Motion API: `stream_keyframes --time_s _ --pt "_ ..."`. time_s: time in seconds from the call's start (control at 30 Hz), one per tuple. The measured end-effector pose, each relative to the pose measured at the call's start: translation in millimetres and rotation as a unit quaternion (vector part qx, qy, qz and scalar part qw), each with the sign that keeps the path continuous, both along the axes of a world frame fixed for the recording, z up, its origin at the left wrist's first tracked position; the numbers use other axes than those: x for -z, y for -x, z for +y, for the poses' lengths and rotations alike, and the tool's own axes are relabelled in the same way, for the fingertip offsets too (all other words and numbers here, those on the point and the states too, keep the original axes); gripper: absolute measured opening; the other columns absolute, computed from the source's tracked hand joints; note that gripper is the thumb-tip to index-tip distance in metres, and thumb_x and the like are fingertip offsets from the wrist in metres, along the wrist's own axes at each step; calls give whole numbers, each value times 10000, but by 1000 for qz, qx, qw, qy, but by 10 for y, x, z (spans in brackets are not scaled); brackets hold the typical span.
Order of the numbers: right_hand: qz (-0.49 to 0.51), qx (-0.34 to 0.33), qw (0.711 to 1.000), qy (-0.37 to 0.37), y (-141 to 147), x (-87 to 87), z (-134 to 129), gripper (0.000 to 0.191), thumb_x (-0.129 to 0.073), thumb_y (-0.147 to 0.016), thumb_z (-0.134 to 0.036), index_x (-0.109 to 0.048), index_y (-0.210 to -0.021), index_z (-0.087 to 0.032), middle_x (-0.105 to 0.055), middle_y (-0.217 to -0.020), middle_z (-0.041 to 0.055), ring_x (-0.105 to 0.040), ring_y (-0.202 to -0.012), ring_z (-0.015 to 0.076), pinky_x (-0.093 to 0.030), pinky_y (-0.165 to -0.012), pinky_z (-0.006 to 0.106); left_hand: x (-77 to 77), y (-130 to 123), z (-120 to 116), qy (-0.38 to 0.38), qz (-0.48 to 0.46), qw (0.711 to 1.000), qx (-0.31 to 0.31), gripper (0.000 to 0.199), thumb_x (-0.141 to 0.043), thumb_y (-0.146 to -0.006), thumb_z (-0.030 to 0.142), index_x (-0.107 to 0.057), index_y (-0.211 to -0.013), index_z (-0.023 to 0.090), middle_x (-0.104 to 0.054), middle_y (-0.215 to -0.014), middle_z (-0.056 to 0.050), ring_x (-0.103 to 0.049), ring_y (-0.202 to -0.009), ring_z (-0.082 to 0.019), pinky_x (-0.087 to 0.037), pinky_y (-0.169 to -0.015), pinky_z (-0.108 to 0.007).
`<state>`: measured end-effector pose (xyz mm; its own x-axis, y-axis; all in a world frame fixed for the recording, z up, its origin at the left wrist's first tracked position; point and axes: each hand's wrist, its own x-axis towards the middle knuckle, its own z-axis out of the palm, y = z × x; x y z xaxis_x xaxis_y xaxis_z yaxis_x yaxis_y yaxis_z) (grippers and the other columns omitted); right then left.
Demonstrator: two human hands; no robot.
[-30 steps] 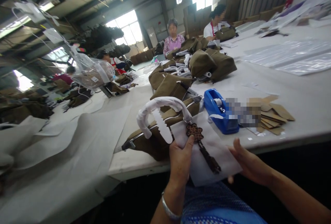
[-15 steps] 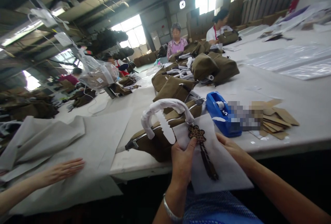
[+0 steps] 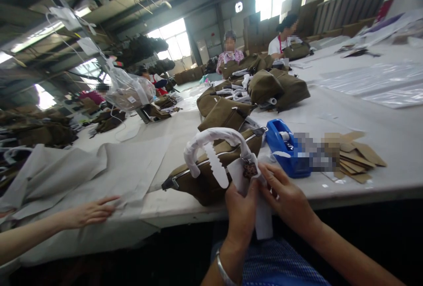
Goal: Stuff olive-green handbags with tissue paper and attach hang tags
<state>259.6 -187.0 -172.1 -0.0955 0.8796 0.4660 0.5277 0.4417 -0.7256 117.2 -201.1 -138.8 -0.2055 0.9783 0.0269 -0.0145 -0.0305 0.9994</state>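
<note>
An olive-brown handbag point(image 3: 194, 184) lies at the table's front edge, its carrying handle point(image 3: 216, 134) wrapped in white paper. From the handle's near end hangs a leopard-print flower charm point(image 3: 250, 170), partly covered by a white paper sheet point(image 3: 263, 220) folded over it. My left hand point(image 3: 243, 206) is closed on the charm and paper, thumb on top. With closed fingers my right hand point(image 3: 286, 189) pinches the paper's folded right side. The charm's tassel is hidden inside the paper.
A blue tape dispenser point(image 3: 287, 149) stands just right of the bag, beside brown card pieces point(image 3: 358, 156). More olive bags point(image 3: 264, 85) are piled behind. At left, a co-worker's hand point(image 3: 87, 213) rests on a large grey sheet point(image 3: 69, 176). Other people sit farther back.
My right hand has moved left and folded the paper's right side over the charm and tassel. The co-worker's hand at left has shifted slightly right.
</note>
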Motion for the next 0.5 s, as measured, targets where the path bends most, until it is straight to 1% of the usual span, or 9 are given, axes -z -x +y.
stream_keyframes --time_s 0.07,0.13,0.2,0.27,0.33,0.43,0.5 --pt "38 -44 997 53 -88 -102 17 586 -608 -953 -459 -542 -1505 -271 -655 -1337 105 -679 -1011 252 -570 -938 393 -17 20 2 5 13 1000 -1 344 -752 -862 333 -767 -1168 176 -791 -1147 -89 -714 -1132 -316 -522 -1048 -446" --pt "95 -71 985 127 -166 -204 71 605 -590 -937 -581 -631 -1424 -224 -730 -1073 92 -674 -858 229 -581 -842 370 -33 55 3 17 24 1000 9 301 -745 -862 339 -787 -1109 172 -803 -1095 -92 -732 -1074 -322 -544 -999 -443" --pt "129 -81 970 187 -196 -280 147 656 -525 -925 -688 -731 -1272 -172 -701 -819 68 -639 -724 214 -566 -712 347 -56 97 -6 27 53 998 16 278 -746 -855 338 -797 -1061 158 -809 -1045 -103 -741 -1029 -332 -555 -958 -437" --pt "133 -87 962 220 -165 -316 215 693 -529 -880 -753 -773 -1130 -154 -637 -683 41 -565 -586 183 -511 -583 322 -91 134 -29 25 87 996 21 266 -734 -862 340 -800 -1035 149 -812 -1002 -110 -749 -978 -336 -562 -916 -423" --pt "124 -85 962 226 -92 -312 251 646 -612 -827 -749 -773 -1064 -171 -630 -666 30 -522 -541 163 -472 -537 309 -136 160 -57 4 109 994 30 284 -696 -899 357 -793 -1083 163 -810 -1028 -109 -747 -990 -329 -553 -922 -402" --pt "126 -64 970 200 24 -258 239 513 -688 -813 -682 -761 -984 -204 -689 -749 48 -571 -626 184 -486 -592 309 -193 170 -83 -31 138 989 39 352 -670 -928 409 -764 -1196 200 -804 -1076 -100 -741 -1032 -314 -538 -947 -371" --pt "140 -53 970 189 66 -224 212 461 -708 -806 -663 -731 -900 -213 -689 -757 48 -585 -661 193 -484 -601 308 -204 168 -81 -38 169 985 19 401 -702 -905 442 -750 -1234 218 -805 -1059 -100 -742 -1016 -317 -535 -949 -370"
